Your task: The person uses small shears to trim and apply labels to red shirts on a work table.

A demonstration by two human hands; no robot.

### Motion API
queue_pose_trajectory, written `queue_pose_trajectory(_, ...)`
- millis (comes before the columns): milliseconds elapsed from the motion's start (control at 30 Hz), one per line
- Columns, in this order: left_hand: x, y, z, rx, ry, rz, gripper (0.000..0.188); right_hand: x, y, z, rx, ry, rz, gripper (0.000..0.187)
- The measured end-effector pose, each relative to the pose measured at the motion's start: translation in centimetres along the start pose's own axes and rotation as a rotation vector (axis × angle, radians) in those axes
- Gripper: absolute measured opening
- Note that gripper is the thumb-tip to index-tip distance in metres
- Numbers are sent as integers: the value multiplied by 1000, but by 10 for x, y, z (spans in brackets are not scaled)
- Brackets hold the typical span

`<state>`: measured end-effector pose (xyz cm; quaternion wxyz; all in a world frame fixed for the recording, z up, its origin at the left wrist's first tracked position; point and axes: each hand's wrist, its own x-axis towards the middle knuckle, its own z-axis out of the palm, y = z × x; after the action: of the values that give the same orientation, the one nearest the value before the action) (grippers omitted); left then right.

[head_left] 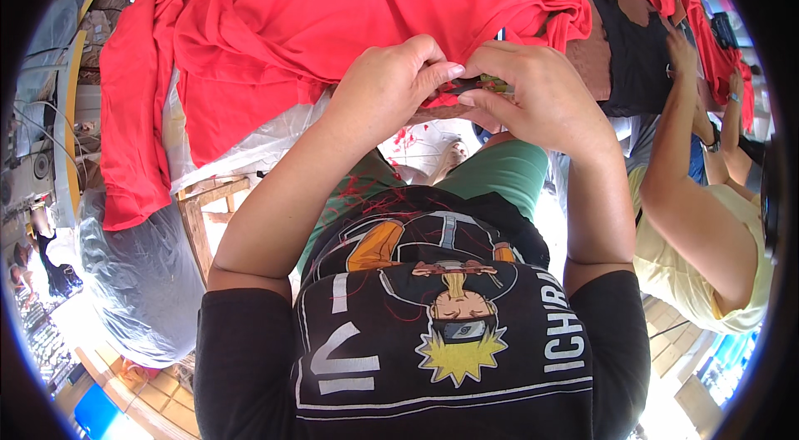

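Note:
A large red garment (333, 3) lies spread in loose folds over the table before me. My left hand (391, 78) is closed at its near edge, thumb and fingers pinching the red cloth. Close beside it, my right hand (537, 94) is curled with thumb bent inward. Between the two hands shows a small dark and greenish thing (491, 84), partly covered by my fingers; its kind is unclear. Right-hand fingertips are partly hidden, so what they grip cannot be made out.
Clear plastic (237, 161) hangs below the garment, over a wooden stool or frame (196, 228). A large plastic-wrapped bundle (137, 273) stands at left. Black cloth (632, 49) lies on the brown tabletop (588, 65) at right, where a person in yellow (707, 248) works. Red scraps and threads lie on my lap.

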<state>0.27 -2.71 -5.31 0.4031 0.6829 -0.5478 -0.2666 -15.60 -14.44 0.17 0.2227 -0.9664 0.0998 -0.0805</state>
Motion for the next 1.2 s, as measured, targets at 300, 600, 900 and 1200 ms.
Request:
queue_pose_trajectory(300,1,0,1,1,10,-12,31,-1,1,-1,-27,-46,19,14)
queue_pose_trajectory(600,2,3,1,8,0,-38,30,-2,-4,4,-86,13,22,15)
queue_pose_trajectory(900,-7,41,-85,-71,-269,604,61,-12,-3,-23,31,18,86,18)
queue_pose_trajectory(1200,-41,28,-133,-159,402,457,50,-4,-9,-55,-144,108,-49,23)
